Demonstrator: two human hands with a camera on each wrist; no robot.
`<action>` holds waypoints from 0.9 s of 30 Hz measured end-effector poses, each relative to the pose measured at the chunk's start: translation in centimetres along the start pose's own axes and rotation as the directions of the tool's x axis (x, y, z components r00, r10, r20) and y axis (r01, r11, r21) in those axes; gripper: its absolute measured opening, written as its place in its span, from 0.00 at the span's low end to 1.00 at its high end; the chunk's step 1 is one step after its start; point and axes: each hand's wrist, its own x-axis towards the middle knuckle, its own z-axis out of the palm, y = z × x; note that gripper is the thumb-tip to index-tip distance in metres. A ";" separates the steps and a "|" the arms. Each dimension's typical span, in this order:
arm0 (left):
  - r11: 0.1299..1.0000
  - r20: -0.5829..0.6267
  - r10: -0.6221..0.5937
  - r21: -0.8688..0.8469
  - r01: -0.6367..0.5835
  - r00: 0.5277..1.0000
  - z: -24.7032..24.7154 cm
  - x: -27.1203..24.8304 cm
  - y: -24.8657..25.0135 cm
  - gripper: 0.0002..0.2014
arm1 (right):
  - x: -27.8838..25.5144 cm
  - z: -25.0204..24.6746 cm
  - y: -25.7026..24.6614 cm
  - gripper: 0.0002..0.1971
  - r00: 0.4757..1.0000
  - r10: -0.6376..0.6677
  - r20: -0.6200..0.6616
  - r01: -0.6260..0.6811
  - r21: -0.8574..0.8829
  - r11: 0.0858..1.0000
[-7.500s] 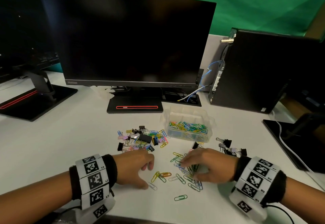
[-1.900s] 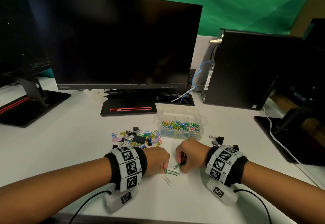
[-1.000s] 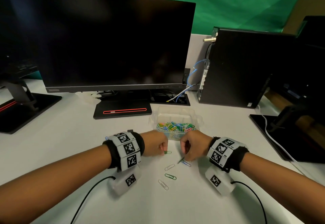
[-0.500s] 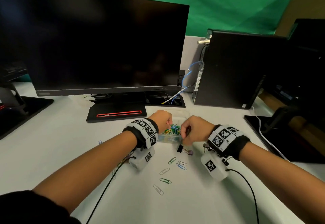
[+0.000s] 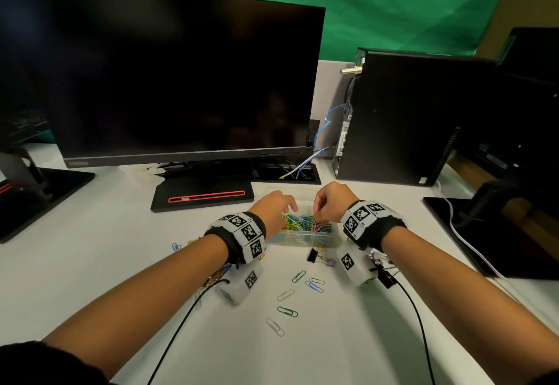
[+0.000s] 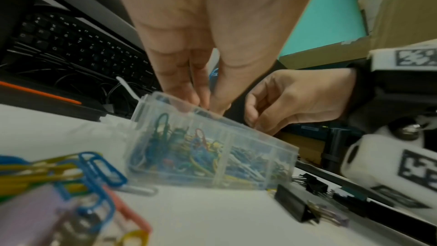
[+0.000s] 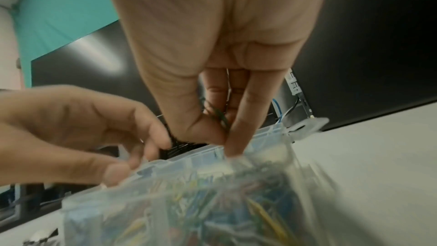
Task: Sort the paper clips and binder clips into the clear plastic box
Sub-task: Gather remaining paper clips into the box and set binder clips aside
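Observation:
The clear plastic box (image 5: 302, 240) (image 6: 212, 158) (image 7: 165, 205) stands mid-table, holding many coloured paper clips (image 5: 302, 222). Both hands hover over it. My left hand (image 5: 284, 207) (image 6: 208, 104) (image 7: 139, 156) points its fingers down over the box's left end, loose, with nothing seen in them. My right hand (image 5: 320, 218) (image 7: 224, 137) (image 6: 255, 122) pinches a dark green paper clip (image 7: 221, 119) between thumb and fingers just above the rim. Several loose paper clips (image 5: 287, 312) lie nearer me. A black binder clip (image 5: 312, 255) (image 6: 293, 207) lies by the box's front.
A mixed pile of clips (image 5: 211, 278) (image 6: 71, 171) lies under my left forearm; more binder clips (image 5: 378, 259) sit under my right wrist. Behind the box are a monitor (image 5: 181, 82) on its base (image 5: 202, 195) and a black computer tower (image 5: 399, 118). A white cable (image 5: 459, 236) runs at right.
Both hands rose from the table and moved forward over the box with clips. In the last half second the left fingers loosened; the right still pinches.

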 end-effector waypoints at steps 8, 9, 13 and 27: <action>0.976 0.298 0.163 0.087 -0.197 0.940 0.1 -4.3 1.1 0.17 | -3.0 0.5 0.4 0.06 0.967 -0.254 -0.030 0.243 -0.205 0.948; 0.974 0.357 0.159 0.093 -0.205 0.920 0.4 -4.7 1.1 0.20 | -3.7 0.5 0.4 0.07 0.962 -0.271 -0.002 0.265 -0.210 0.941; 0.972 0.464 0.142 0.101 -0.211 0.874 1.5 -5.7 1.1 0.33 | -6.8 1.4 0.8 0.05 0.941 -0.250 0.230 0.298 -0.205 0.932; 0.982 0.409 0.186 -0.048 -0.183 0.893 2.4 -6.2 0.7 0.11 | -8.0 3.7 1.5 0.08 0.910 -0.162 0.381 0.161 0.035 0.986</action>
